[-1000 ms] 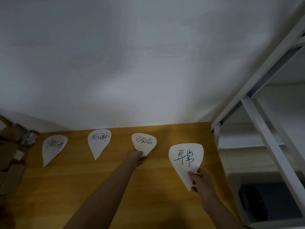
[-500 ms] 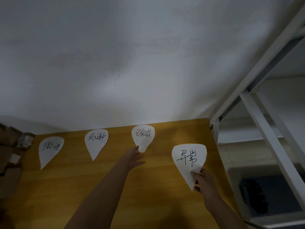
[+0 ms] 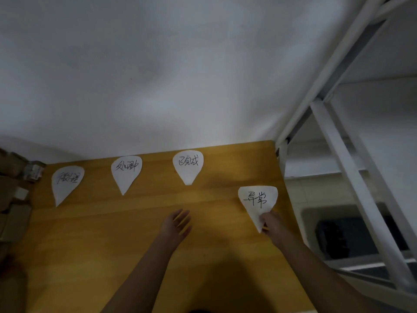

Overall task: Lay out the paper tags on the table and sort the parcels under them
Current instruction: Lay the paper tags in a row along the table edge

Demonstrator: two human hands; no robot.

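Wood table (image 3: 90, 233), white wall (image 3: 158, 75) behind, white rack (image 3: 352, 177) at R, parcels (image 3: 13, 213) at L edge. Tag 1 (image 3: 66, 184), tag 2 (image 3: 126, 172), tag 3 (image 3: 188, 166) lie flat in a row nr wall. R hand (image 3: 270, 222) pinches tip of tag 4 (image 3: 257, 199), R side of table. L hand (image 3: 177, 224): fingers straight, empty, mid-table.

We count four paper tags: the first tag (image 3: 67, 184), the second tag (image 3: 126, 175), the third tag (image 3: 188, 166) and the fourth tag (image 3: 257, 199). We see two hands, a left hand (image 3: 177, 224) and a right hand (image 3: 272, 222), and one table (image 3: 90, 245). The brown parcels (image 3: 13, 213) at the left edge are too dim to number. We count one white rack (image 3: 363, 199) and one dark bin (image 3: 334, 236).
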